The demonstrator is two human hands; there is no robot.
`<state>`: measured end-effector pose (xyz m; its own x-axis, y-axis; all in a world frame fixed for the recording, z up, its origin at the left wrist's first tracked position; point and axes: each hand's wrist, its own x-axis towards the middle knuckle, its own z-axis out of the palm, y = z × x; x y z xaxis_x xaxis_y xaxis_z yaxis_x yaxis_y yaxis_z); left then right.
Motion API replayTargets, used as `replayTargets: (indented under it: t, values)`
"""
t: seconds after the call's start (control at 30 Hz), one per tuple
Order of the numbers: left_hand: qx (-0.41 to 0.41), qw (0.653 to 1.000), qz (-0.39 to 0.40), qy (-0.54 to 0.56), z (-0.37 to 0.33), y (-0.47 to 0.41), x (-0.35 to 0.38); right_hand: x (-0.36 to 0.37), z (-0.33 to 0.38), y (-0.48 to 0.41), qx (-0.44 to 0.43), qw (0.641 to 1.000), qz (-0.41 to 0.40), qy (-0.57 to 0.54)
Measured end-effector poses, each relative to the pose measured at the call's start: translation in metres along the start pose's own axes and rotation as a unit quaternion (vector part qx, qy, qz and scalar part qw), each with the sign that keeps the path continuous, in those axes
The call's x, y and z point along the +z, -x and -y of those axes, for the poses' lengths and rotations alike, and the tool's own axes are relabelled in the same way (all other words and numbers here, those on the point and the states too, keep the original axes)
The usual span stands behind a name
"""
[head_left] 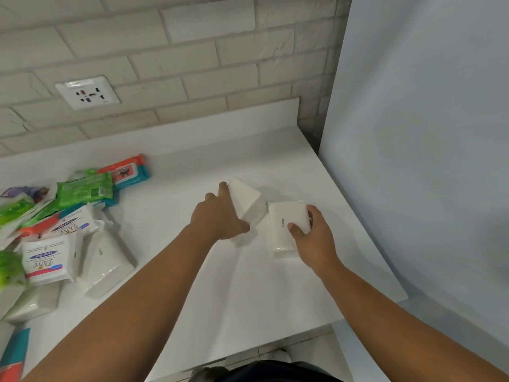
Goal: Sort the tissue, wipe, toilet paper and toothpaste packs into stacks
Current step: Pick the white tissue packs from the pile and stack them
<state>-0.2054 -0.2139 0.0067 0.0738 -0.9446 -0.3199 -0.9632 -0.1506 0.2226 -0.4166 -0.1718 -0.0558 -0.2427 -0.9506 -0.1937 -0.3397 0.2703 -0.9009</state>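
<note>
We are curling fingers point(223, 189) round 2 glossy white blocks (smooth counter point(248, 293) beneath): left hand point(217, 217), tilted tissue pack point(248, 201); right hand point(315, 241), flat tissue pack point(285, 230).

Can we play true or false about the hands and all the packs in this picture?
1. Each hand holds a white pack. True: the left hand grips the left white pack, and the right hand grips the right white pack.
2. The two white packs are stacked. False: they sit side by side on the counter.
3. A green pack lies in the pile on the left. True.
4. The right hand holds a Dove pack. False: the Dove pack lies in the pile, with no hand on it.
5. Something is plugged into the socket. False: nothing is plugged in.
</note>
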Motion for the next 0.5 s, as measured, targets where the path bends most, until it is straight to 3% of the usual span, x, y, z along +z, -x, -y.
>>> replayTargets:
  t: [0.1, 0.2, 0.33, 0.5]
  values:
    - [-0.047, 0.995, 0.061, 0.060, -0.014, 0.010, 0.003, 0.003, 0.002, -0.005, -0.007, 1.000, 0.007, -0.008]
    - [-0.030, 0.985, 0.101, 0.135, -0.019, 0.014, 0.002, 0.007, 0.003, -0.008, -0.006, 1.000, 0.017, -0.022]
    - [-0.097, 0.954, 0.101, 0.265, -0.005, 0.010, 0.001, 0.010, 0.006, -0.014, 0.002, 0.999, 0.039, -0.023]
    - [-0.087, 0.934, 0.102, 0.330, 0.008, 0.017, 0.003, 0.010, 0.009, -0.028, -0.016, 0.998, 0.064, 0.021]
